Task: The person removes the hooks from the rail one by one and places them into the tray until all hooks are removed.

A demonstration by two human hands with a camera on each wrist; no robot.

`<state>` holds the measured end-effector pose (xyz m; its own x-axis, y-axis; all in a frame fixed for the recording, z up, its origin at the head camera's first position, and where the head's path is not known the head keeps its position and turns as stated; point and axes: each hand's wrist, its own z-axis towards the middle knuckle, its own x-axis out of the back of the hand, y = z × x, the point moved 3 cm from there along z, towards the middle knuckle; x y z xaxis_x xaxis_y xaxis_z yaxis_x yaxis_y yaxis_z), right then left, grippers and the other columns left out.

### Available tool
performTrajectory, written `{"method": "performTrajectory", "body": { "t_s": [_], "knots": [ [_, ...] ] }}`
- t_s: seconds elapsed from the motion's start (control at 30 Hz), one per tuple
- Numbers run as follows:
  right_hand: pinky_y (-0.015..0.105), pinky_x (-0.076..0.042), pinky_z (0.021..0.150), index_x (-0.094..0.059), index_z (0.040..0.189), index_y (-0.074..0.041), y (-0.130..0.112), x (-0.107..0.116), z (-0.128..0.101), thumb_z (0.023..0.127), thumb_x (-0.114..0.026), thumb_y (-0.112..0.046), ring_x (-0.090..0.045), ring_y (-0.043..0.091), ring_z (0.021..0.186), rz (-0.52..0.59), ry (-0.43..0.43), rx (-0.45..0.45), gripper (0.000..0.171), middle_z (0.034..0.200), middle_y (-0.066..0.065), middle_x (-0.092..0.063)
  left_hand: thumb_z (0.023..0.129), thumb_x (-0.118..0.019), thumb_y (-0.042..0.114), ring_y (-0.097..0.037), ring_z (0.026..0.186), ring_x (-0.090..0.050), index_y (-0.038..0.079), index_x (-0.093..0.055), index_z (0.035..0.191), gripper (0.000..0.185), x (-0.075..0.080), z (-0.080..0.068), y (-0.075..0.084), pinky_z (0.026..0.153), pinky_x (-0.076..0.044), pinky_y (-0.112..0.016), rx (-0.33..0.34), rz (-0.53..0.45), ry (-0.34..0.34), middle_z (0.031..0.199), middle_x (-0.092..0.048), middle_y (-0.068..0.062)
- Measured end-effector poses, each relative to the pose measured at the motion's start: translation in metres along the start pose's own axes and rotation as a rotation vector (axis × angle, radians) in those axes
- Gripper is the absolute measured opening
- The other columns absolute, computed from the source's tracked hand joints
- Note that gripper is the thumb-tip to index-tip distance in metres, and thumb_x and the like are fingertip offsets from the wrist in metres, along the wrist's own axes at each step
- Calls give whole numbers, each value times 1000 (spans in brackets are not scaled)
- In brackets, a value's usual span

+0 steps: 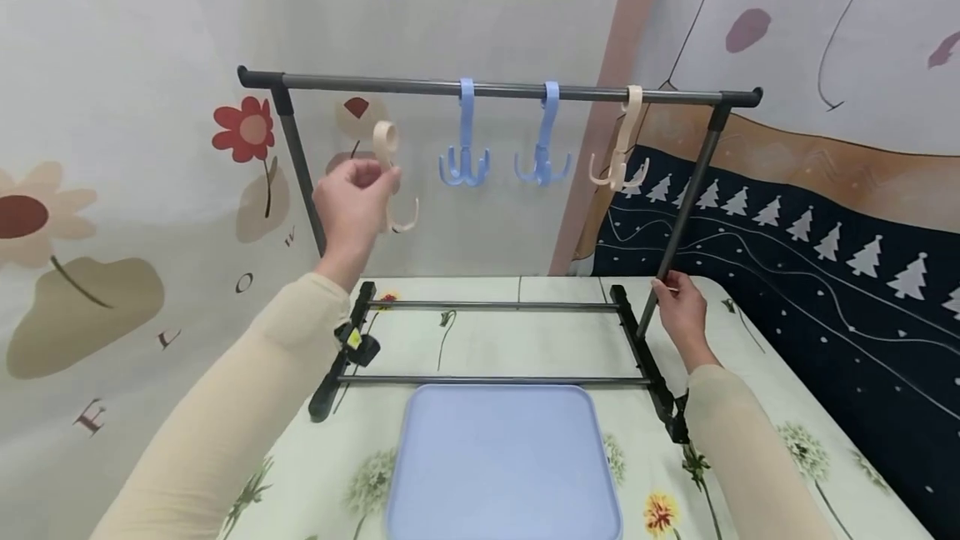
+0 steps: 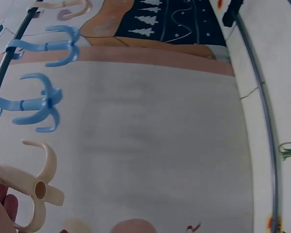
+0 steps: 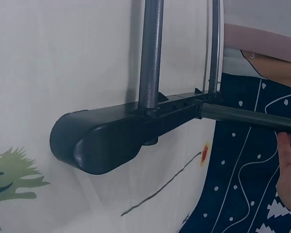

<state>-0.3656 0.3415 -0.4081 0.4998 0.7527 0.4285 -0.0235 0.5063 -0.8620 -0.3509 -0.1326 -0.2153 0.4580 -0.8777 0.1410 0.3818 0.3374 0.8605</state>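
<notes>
Beige hook (image 1: 390,177) is pinched in the raised left hand (image 1: 352,202), just below the rack's top bar (image 1: 495,91) near its left end. Right hand (image 1: 682,307) grips the rack's right upright (image 1: 686,207) low down.

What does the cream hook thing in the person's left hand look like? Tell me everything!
The cream hook looks like smooth plastic. It has a flat loop on top, a straight stem, and curved prongs that curl upward at the bottom; the left wrist view shows the prongs spreading from a round hub with a hole. The left hand pinches its stem and holds it upright in the air, below the rail and left of the two blue hooks. It is not on the rail, and only the fingers touch it.
</notes>
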Motion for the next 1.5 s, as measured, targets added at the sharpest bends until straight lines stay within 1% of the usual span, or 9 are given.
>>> {"method": "performTrajectory", "body": {
  "t_s": [0.13, 0.23, 0.4, 0.57, 0.73, 0.87, 1.03, 1.27, 1.5],
  "knots": [
    [48, -47, 96, -51, 134, 2, 0, -2, 0, 105, -50, -27, -57, 36, 118, -18, -12, 4, 40, 130, 22, -57, 89, -76, 33, -16, 88, -63, 6, -69, 102, 31, -2, -15, -26, 78, -53, -31, 15, 3, -99, 98, -70, -6],
    [49, -47, 97, -50, 134, 2, -1, -1, -1, 106, -50, -28, -56, 37, 120, -23, -19, 4, 41, 132, 23, -56, 88, -77, 32, -17, 89, -63, 5, -69, 100, 30, -9, -27, -45, 80, -51, -33, 47, -2, -189, 97, -70, -7],
    [50, -46, 98, -50, 134, 2, -1, 2, -1, 106, -49, -28, -55, 37, 121, -27, -23, -1, 41, 133, 23, -55, 87, -78, 25, -22, 93, -64, 6, -68, 97, 24, -31, -53, -76, 87, -51, -37, 175, -58, -366, 98, -70, -7],
    [50, -46, 98, -49, 134, 3, 0, 0, -3, 106, -48, -29, -55, 38, 121, -23, -34, 0, 43, 132, 24, -55, 86, -79, 20, -21, 89, -64, 6, -67, 90, 19, -57, -83, -99, 84, -51, -38, 246, -100, -472, 92, -70, -6],
    [49, -46, 98, -48, 136, 3, 3, 0, -6, 106, -47, -30, -54, 37, 121, -27, -35, -8, 45, 133, 24, -54, 85, -80, 17, -18, 84, -62, 7, -68, 87, 16, -82, -108, -110, 81, -50, -40, 231, -108, -542, 87, -70, -4],
    [47, -47, 98, -48, 136, 3, 0, 1, -4, 106, -47, -29, -54, 37, 122, -22, -34, -2, 44, 133, 24, -54, 85, -80, 18, -17, 84, -62, 8, -70, 88, 15, -100, -122, -115, 78, -50, -37, 222, -113, -605, 87, -70, -2],
    [46, -47, 98, -49, 136, 2, -2, 2, -1, 106, -47, -33, -55, 35, 121, -19, -37, -3, 46, 134, 22, -54, 85, -80, 18, -16, 83, -62, 8, -69, 87, 15, -120, -140, -117, 75, -52, -34, 208, -106, -687, 86, -69, -1],
    [46, -48, 97, -49, 136, 3, -3, 2, 1, 106, -47, -31, -55, 36, 120, -28, -32, 11, 45, 132, 23, -55, 86, -80, 17, -14, 83, -61, 9, -69, 87, 14, -144, -165, -121, 78, -53, -39, 209, -119, -774, 86, -68, 1],
    [47, -47, 98, -49, 136, 1, -2, 1, -2, 106, -49, -30, -55, 36, 120, -24, -41, -13, 43, 133, 22, -54, 84, -81, 14, -10, 77, -61, 4, -69, 86, 15, -161, -189, -134, 69, -50, -26, 211, -124, -815, 82, -68, 1]
  ]
}}
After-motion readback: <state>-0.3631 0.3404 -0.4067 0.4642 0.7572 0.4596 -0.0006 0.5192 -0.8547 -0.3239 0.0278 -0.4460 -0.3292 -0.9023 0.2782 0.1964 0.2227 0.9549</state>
